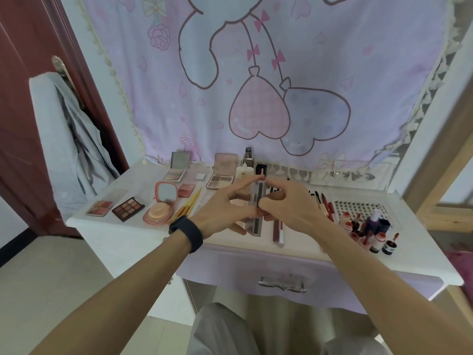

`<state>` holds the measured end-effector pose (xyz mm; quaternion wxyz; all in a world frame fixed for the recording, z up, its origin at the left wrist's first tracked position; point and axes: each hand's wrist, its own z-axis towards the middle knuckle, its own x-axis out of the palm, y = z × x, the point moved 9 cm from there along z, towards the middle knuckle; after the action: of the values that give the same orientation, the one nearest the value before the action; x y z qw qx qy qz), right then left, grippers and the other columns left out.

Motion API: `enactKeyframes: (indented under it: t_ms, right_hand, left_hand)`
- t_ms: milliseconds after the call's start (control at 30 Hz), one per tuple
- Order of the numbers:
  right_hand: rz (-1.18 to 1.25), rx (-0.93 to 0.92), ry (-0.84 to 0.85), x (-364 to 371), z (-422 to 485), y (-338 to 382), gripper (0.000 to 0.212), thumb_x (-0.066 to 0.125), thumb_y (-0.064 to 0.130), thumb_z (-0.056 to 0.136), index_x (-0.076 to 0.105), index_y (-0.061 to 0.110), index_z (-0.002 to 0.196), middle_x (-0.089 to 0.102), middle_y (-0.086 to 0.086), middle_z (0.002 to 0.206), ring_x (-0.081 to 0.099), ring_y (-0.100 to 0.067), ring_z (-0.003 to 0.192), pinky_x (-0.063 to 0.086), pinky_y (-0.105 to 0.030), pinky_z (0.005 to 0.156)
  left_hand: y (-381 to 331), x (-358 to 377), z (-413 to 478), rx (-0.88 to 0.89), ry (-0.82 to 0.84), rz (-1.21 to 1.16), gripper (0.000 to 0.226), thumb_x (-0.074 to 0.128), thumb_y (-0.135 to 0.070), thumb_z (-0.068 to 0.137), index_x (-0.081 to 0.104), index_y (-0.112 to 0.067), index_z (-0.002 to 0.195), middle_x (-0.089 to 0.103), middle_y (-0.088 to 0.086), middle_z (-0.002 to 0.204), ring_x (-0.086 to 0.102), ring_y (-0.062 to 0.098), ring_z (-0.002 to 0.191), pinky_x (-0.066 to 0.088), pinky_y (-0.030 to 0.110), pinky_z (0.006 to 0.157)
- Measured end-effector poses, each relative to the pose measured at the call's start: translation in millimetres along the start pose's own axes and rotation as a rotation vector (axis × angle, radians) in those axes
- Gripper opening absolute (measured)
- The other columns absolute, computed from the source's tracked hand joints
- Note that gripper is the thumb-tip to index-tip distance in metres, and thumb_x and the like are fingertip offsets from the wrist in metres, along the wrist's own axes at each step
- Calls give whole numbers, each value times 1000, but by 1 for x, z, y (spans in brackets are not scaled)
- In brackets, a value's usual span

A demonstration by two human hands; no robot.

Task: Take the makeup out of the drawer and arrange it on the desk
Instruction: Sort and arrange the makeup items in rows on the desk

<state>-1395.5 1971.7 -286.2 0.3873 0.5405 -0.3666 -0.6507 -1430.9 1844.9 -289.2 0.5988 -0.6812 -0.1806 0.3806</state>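
Note:
Over the middle of the white desk [120, 226] both hands meet on a long silver makeup stick with a dark window [258, 208]. My left hand [225, 208], with a black band on its wrist, holds the stick from the left with its fingers spread. My right hand [289, 203] pinches the stick from the right. Several palettes lie on the desk's left side: a pink one [99, 208], a brown one [128, 208] and an open cushion compact [160, 207]. The lilac drawer [281, 278] below the desk top is closed.
Lip pencils and a red tube [277, 230] lie just right of the hands. Small bottles and jars [368, 231] crowd the desk's right front, behind them a lash tray [358, 208]. A grey garment on a chair [66, 139] stands at the left. A printed curtain hangs behind.

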Motion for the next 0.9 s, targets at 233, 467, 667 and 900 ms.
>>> enactKeyframes:
  t_ms: [233, 467, 667, 900]
  right_hand:
    - [-20, -20, -48, 1, 4, 8, 42, 61, 27, 77, 69, 22, 118, 77, 4, 76, 76, -12, 72, 60, -20, 61]
    - [-112, 13, -20, 3, 18, 30, 25, 62, 29, 90, 72, 47, 77, 78, 6, 82, 74, -8, 69, 62, -29, 71]
    - [-277, -3, -56, 18, 20, 37, 30, 54, 51, 96, 72, 34, 114, 75, 12, 104, 66, -7, 100, 50, -31, 93]
    - [-184, -57, -195, 16, 8, 20, 33, 45, 62, 97, 71, 43, 107, 69, 30, 89, 62, 9, 84, 48, -19, 79]
  left_hand:
    - [4, -5, 3, 56, -109, -14, 66, 71, -20, 89, 45, -58, 137, 67, 0, 121, 73, 21, 94, 62, 37, 68]
    - [12, -14, 12, -38, -153, -183, 29, 53, -27, 100, 61, -36, 127, 74, 14, 104, 73, 32, 91, 61, 49, 75]
    - [27, -21, 17, -153, -230, -536, 35, 50, -29, 99, 62, -8, 124, 70, 19, 115, 72, 37, 92, 60, 45, 73]
    - [36, -20, 13, -216, -201, -748, 40, 61, -42, 95, 71, -10, 117, 69, 22, 116, 68, 39, 106, 60, 42, 75]
